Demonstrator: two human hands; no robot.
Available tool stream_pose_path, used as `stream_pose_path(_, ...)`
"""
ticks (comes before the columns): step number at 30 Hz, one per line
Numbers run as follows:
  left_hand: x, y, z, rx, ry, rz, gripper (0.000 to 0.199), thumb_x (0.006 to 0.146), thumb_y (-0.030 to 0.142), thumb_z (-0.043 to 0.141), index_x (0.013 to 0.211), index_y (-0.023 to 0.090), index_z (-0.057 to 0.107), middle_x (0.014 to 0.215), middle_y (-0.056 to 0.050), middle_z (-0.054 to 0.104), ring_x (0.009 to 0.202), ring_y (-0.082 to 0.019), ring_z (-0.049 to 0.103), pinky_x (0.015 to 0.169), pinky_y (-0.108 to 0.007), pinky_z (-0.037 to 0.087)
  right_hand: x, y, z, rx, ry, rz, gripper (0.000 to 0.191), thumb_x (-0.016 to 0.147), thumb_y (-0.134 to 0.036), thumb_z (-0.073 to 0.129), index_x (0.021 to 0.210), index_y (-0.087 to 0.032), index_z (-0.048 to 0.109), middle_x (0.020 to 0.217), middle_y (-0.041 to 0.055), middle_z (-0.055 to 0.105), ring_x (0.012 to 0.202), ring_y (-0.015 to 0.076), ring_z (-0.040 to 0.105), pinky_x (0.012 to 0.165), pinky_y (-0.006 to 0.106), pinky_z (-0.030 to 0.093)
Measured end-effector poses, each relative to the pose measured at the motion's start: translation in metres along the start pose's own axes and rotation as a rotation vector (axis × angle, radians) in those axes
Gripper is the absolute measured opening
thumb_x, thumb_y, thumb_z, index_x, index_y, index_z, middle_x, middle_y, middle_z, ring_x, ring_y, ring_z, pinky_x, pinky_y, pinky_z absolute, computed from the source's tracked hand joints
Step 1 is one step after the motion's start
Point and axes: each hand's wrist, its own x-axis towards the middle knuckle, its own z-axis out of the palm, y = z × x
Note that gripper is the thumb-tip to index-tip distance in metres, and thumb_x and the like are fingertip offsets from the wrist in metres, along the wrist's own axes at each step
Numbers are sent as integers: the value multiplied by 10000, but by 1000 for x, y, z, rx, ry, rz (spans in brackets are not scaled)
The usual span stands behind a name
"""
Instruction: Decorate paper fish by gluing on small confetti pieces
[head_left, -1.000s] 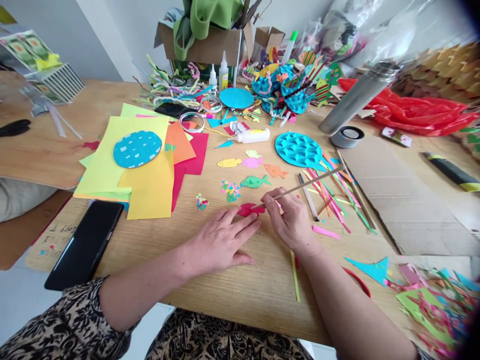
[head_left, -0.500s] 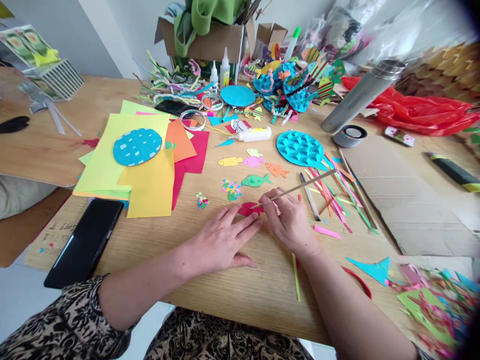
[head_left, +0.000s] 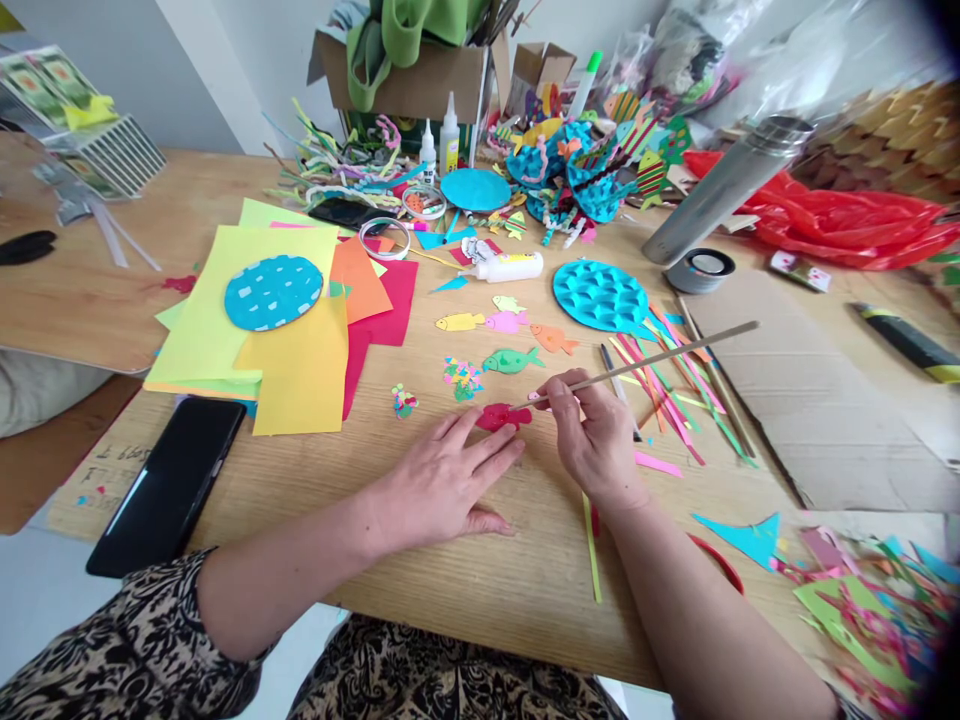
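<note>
A red paper fish (head_left: 504, 415) lies flat on the wooden table. My left hand (head_left: 442, 478) rests beside it, fingers stretched, with fingertips at its lower left edge. Pinched in my right hand (head_left: 592, 440) is a thin wooden stick (head_left: 652, 357), slanting up to the right, its lower tip at the red fish. Above the fish lie a green paper fish (head_left: 512, 360), an orange one (head_left: 553, 338), a pink one (head_left: 506, 321) and a yellow one (head_left: 460, 322). Small piles of colored paper bits (head_left: 463, 378) sit to the left.
Colored paper sheets (head_left: 300, 385) and a black phone (head_left: 166, 485) lie left. Paper strips (head_left: 675, 385), cardboard (head_left: 825, 420) and scraps (head_left: 855, 620) spread right. A white glue bottle (head_left: 511, 266), a blue scaled paper oval (head_left: 600, 297) and a steel flask (head_left: 727, 190) are farther back.
My right hand has moved right, away from the red fish, uncovering more of it. The stick has shifted right and lies at a lower slant. My left hand has stayed put.
</note>
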Motion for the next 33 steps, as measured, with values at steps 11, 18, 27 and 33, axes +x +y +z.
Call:
stream_pose_path(11, 1, 0, 0, -20, -16, 2, 816, 882, 694, 374, 1498, 165, 298, 1547, -71, 348, 1421, -364, 235, 1148, -509, 257, 4, 0, 1, -156, -71, -165, 171, 948, -179, 460, 794, -195, 531, 745, 47, 617, 684, 172, 583, 655, 314, 435)
stream_pose_path(18, 1, -1, -1, -31, -18, 3, 821, 879, 689, 392, 1504, 169, 283, 1546, -74, 349, 1425, -362, 224, 1150, -510, 248, 5, 0, 2, -189, -91, -191, 160, 944, -164, 454, 801, -199, 515, 723, 46, 610, 669, 177, 564, 637, 315, 422)
stream_pose_path(27, 1, 0, -1, -32, -21, 2, 824, 878, 695, 380, 1507, 173, 275, 1549, -75, 343, 1429, -363, 213, 1154, -510, 237, 5, -3, 2, -172, -97, -196, 157, 942, -162, 450, 799, -201, 505, 704, 40, 589, 642, 172, 536, 615, 309, 405)
stream_pose_path(33, 1, 0, -1, -29, -13, 5, 828, 872, 697, 395, 1501, 169, 288, 1540, -85, 359, 1426, -351, 227, 1159, -503, 233, 5, -4, 2, -164, -106, -163, 167, 947, -190, 443, 794, -214, 505, 715, 42, 596, 650, 176, 547, 619, 318, 413)
